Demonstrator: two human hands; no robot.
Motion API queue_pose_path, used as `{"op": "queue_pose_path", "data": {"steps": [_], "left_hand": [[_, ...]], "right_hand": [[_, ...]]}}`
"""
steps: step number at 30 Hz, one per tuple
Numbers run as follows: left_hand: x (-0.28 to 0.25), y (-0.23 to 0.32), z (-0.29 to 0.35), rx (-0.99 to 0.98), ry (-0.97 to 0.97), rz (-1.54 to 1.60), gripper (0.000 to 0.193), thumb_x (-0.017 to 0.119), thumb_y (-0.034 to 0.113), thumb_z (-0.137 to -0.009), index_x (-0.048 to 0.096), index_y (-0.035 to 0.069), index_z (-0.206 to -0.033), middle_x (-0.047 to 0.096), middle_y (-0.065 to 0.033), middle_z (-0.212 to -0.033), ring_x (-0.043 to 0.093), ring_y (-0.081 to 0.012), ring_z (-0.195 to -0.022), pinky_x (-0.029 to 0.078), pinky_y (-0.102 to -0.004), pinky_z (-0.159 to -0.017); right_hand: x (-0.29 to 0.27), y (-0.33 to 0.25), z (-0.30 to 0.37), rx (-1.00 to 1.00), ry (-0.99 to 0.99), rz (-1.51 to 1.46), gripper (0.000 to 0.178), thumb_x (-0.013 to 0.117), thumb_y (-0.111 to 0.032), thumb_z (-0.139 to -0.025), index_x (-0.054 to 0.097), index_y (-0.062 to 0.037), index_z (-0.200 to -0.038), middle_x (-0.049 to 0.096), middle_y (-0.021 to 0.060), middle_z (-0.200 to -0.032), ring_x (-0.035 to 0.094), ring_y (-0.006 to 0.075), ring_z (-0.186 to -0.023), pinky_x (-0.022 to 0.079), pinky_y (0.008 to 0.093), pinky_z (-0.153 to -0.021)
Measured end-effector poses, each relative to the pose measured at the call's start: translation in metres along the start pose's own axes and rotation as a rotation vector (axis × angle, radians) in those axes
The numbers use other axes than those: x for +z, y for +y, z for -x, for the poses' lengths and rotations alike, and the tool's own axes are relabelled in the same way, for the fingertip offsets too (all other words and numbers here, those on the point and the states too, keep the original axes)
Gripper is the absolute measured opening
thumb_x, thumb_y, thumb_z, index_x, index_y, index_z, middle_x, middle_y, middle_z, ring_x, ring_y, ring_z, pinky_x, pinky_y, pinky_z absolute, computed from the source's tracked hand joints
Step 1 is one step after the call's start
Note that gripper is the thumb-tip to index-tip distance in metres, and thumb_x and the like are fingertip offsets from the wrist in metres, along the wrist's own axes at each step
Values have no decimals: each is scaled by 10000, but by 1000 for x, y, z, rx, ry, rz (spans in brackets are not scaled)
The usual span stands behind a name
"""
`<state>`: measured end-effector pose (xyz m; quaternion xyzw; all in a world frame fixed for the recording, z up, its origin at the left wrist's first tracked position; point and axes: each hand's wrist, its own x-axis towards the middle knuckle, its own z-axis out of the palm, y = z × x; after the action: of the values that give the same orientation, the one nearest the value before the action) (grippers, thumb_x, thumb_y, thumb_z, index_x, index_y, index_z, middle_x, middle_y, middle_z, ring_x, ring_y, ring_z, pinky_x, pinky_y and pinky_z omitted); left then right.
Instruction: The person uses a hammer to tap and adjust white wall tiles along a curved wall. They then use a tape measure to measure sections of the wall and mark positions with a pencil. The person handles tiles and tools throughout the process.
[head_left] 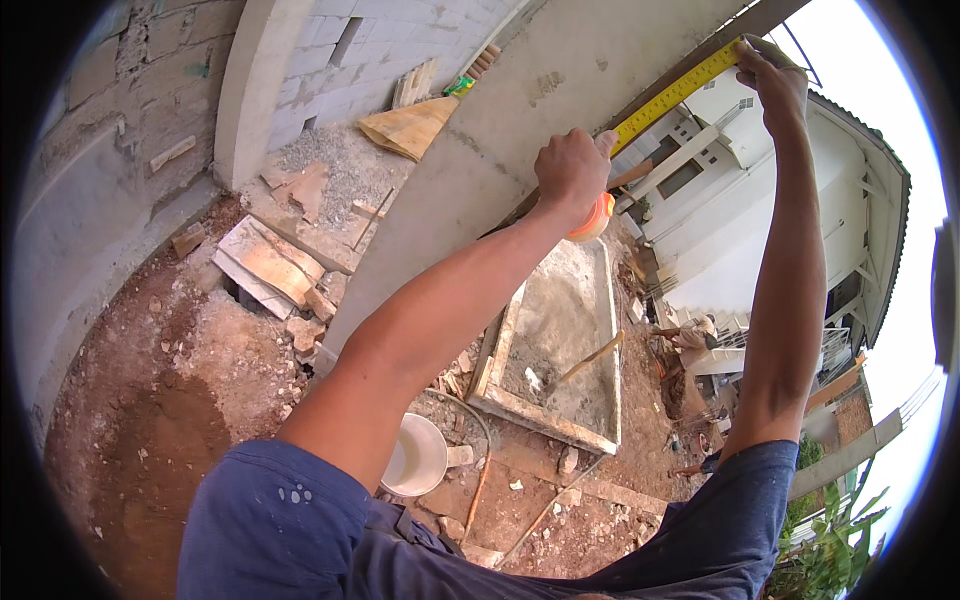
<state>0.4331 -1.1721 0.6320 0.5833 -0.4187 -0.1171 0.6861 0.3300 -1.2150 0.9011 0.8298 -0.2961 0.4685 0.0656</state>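
My left hand point(572, 172) is closed around the orange case of a tape measure point(592, 222). From it a yellow tape blade point(672, 98) is drawn out up and to the right. At the far end of the blade my right hand point(774, 84) pinches the tape near the top, with the fingertips partly hidden. The blade lies along the edge of a grey, smooth-faced concrete column point(470, 160), which appears tilted in the view. Both arms are raised in front of me.
Below stands a mixing trough point(545, 425) holding wet grey mortar and a wooden-handled tool point(590, 358). A white bucket point(428, 432) is near me. Plywood scraps point(405, 128) and broken boards point(265, 262) lie by the block wall point(335, 75). Another person point(692, 338) bends at the right.
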Motion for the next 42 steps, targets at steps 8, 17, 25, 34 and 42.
{"op": "queue_pose_path", "data": {"steps": [8,17,25,34,42], "left_hand": [[11,8,-16,-29,-93,87,492,514,427,-938,663,-5,-756,645,-138,-589,685,-291,-702,532,-381,-712],[11,11,-6,-31,0,12,448,562,428,-917,670,15,-780,678,-194,-775,684,-356,-794,553,-422,-723],[8,10,-3,-59,22,74,452,590,425,-901,668,-5,-786,676,-217,-802,676,-384,-811,548,-442,-735],[9,9,-6,-66,25,83,532,562,458,-911,648,-57,-806,664,-243,-789,663,-398,-823,520,-460,-750],[7,8,-6,-81,8,116,549,555,476,-909,649,-58,-823,666,-245,-812,659,-399,-845,515,-462,-769]], "right_hand": [[8,10,-19,91,86,-165,331,704,-180,-861,663,-11,-1142,677,116,-1027,654,176,-928,548,273,-840],[12,21,-23,18,46,-279,336,702,-160,-858,655,10,-1144,675,113,-1046,651,195,-963,526,298,-898],[19,16,-17,47,77,-292,330,720,-169,-847,672,-4,-1129,683,98,-1037,646,171,-944,520,281,-865],[23,26,-24,26,103,-294,322,734,-160,-835,678,3,-1107,691,101,-1001,656,173,-915,527,285,-847],[25,20,-16,1,95,-303,313,693,-126,-849,669,8,-1131,674,143,-1040,672,211,-901,520,299,-850]]}}
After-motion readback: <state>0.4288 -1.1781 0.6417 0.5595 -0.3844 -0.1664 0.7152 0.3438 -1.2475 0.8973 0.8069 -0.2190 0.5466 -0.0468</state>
